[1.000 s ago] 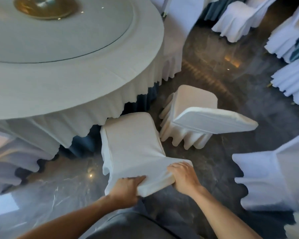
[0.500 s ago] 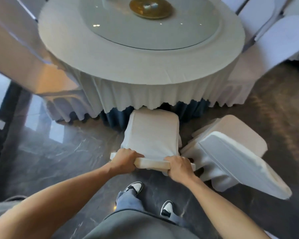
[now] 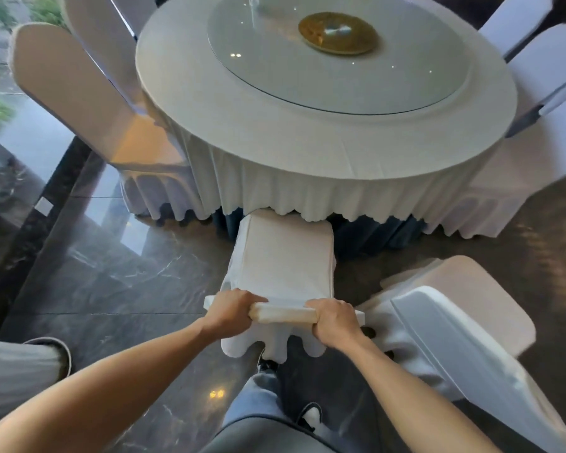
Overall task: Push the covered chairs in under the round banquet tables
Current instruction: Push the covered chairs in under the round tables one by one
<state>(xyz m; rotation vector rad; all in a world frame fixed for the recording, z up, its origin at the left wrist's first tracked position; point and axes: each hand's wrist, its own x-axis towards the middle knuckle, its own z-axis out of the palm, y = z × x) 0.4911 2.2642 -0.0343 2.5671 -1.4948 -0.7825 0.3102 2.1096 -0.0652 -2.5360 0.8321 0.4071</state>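
Note:
A white covered chair [image 3: 283, 256] stands straight ahead of me, its seat's far edge just under the scalloped skirt of the round banquet table [image 3: 307, 148]. My left hand [image 3: 231, 312] and my right hand [image 3: 335, 320] both grip the top rail of this chair's backrest, a hand's width apart. A second covered chair [image 3: 455, 308] stands to the right, turned at an angle and out from the table. A glass turntable [image 3: 337, 60] with a gold dish lies on the tabletop.
Covered chairs [image 3: 89, 103] stand tucked at the table's left and at its right [image 3: 549, 70]. The floor [image 3: 111, 273] is dark polished marble. Another person's trouser leg [image 3: 20, 371] shows at the left edge. My shoes and jeans are below the chair's back.
The chair in my hands has swung round to face the table squarely and slid toward it, so its seat front now meets the skirt. The view turned left with it.

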